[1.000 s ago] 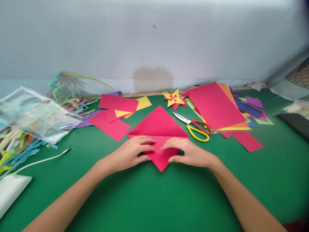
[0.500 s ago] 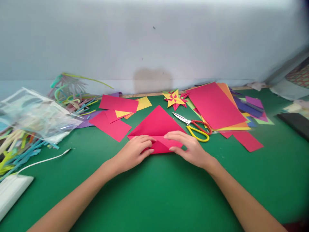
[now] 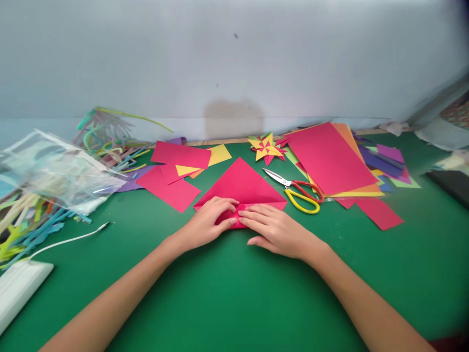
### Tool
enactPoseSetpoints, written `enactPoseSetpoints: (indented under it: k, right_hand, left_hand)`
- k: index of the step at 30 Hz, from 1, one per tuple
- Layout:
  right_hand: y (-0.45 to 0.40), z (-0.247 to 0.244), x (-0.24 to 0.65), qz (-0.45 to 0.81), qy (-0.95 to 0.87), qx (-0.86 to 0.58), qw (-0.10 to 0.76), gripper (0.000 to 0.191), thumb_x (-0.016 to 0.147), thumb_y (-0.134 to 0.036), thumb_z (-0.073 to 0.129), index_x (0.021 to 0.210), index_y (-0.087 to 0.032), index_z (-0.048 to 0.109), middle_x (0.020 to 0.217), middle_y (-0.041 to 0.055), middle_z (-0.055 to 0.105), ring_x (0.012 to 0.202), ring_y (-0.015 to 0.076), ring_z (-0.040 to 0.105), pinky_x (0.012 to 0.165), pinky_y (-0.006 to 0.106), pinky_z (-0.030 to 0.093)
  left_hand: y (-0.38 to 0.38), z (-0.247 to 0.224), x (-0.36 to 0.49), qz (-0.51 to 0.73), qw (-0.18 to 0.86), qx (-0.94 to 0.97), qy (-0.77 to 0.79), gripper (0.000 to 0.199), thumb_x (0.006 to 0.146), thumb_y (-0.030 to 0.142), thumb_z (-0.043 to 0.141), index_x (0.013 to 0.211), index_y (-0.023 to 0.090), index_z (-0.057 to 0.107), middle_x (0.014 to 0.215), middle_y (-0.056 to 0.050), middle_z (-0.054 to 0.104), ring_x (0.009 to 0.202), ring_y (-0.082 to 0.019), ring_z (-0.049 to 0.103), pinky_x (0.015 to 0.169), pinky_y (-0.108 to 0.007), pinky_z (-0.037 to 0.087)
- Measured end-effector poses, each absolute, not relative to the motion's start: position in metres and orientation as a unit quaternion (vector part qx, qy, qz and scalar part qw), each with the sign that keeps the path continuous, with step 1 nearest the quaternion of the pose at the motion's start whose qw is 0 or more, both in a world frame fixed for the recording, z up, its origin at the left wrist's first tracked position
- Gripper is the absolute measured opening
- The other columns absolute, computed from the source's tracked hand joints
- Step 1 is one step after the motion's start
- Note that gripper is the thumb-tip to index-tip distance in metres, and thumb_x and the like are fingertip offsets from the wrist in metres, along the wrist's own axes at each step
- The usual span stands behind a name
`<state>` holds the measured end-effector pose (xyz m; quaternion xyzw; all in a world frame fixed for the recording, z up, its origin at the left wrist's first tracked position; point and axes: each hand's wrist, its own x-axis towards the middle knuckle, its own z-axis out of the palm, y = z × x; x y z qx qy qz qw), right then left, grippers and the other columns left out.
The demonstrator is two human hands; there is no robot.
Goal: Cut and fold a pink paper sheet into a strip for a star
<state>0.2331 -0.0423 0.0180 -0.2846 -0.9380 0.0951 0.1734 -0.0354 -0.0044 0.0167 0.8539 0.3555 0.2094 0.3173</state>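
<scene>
A red sheet of paper [image 3: 240, 183] lies on the green tabletop, its far corner pointing away and its near part folded up across the front. My left hand [image 3: 210, 222] is closed on the near edge at the left of the middle, thumb below and fingers curled over the fold. Stretched flat, the fingers of my right hand [image 3: 276, 230] press on the folded part, with the thumb apart on the tabletop. Both hands' fingertips nearly meet and hide much of the fold. Just right of the sheet, scissors [image 3: 304, 208] with red and yellow handles lie partly open.
Behind the sheet lies a yellow and red folded paper star [image 3: 266, 149]. A stack of coloured paper [image 3: 330, 161] is at the right, and red pieces [image 3: 170, 188] at the left. Paper strips, a clear plastic bag [image 3: 62, 161] and a white power bank [image 3: 22, 288] with a cable sit far left.
My right hand has moved left and flattened onto the fold, its thumb coming off the paper. My left fingers have shifted slightly, still at the near edge.
</scene>
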Motion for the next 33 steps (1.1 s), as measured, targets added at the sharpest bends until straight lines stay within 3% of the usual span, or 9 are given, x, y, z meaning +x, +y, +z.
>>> enactPoseSetpoints:
  k: [3, 11, 33]
  right_hand:
    - [-0.041, 0.014, 0.234, 0.112, -0.937, -0.287, 0.167, 0.051, 0.108, -0.043, 0.057, 0.150, -0.015, 0.059, 0.150, 0.0166, 0.064, 0.140, 0.0341, 0.060, 0.118, 0.055, 0.049]
    - [-0.039, 0.009, 0.237, 0.139, -0.931, -0.297, 0.158, 0.054, 0.108, -0.046, 0.056, 0.151, -0.014, 0.058, 0.153, 0.0175, 0.062, 0.143, 0.0336, 0.058, 0.120, 0.053, 0.048]
    - [-0.040, 0.005, 0.237, 0.141, -0.928, -0.304, 0.160, 0.055, 0.107, -0.046, 0.058, 0.154, -0.018, 0.055, 0.154, 0.0165, 0.061, 0.145, 0.0341, 0.055, 0.120, 0.055, 0.047]
  left_hand:
    - [-0.004, 0.016, -0.039, 0.230, 0.291, 0.856, 0.359, 0.034, 0.108, 0.040, 0.054, 0.136, 0.022, 0.063, 0.142, -0.010, 0.067, 0.133, -0.025, 0.060, 0.115, -0.044, 0.049]
    - [-0.001, 0.001, -0.048, 0.156, 0.121, 0.923, 0.330, 0.039, 0.111, 0.038, 0.047, 0.139, 0.023, 0.069, 0.147, -0.009, 0.067, 0.138, -0.031, 0.057, 0.117, -0.054, 0.044]
    - [-0.003, -0.004, -0.046, 0.139, 0.067, 0.938, 0.309, 0.044, 0.110, 0.046, 0.049, 0.142, 0.025, 0.068, 0.150, -0.011, 0.064, 0.137, -0.033, 0.057, 0.114, -0.053, 0.044]
